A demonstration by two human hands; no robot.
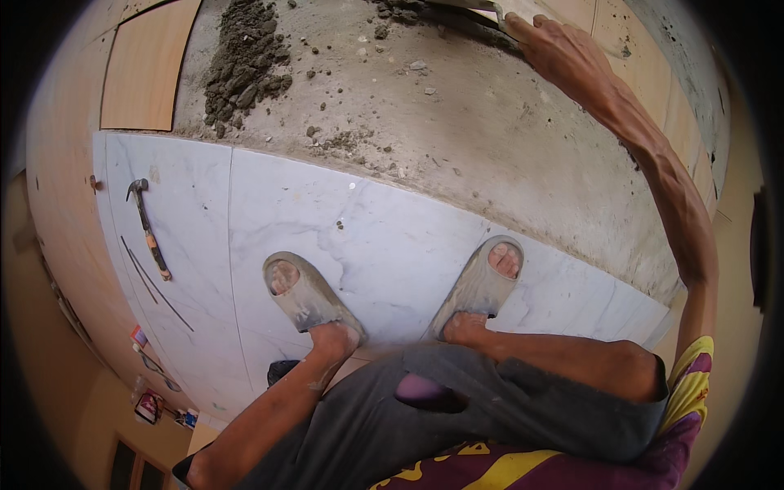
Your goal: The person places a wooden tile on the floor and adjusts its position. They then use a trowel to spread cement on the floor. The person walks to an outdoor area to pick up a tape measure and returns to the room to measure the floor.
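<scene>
At the top right my right hand [555, 49] is closed around the handle of what looks like a trowel [492, 33]. The tool is partly cut off by the upper edge of the picture, with its dark blade low over the rough grey floor bed [457, 106]. Beside the blade lies some damp, dark mortar [400, 11]. A larger crumbly mortar heap [245, 65] sits farther left, and small crumbs are scattered between the two. My left hand is out of view.
White marbled tiles [286, 204] lie under my sandalled feet. On them at the left are a claw hammer [147, 233] and thin rods [155, 282]. A wood-look tile [151, 65] borders the floor bed. Small items [149, 406] lie at the lower left.
</scene>
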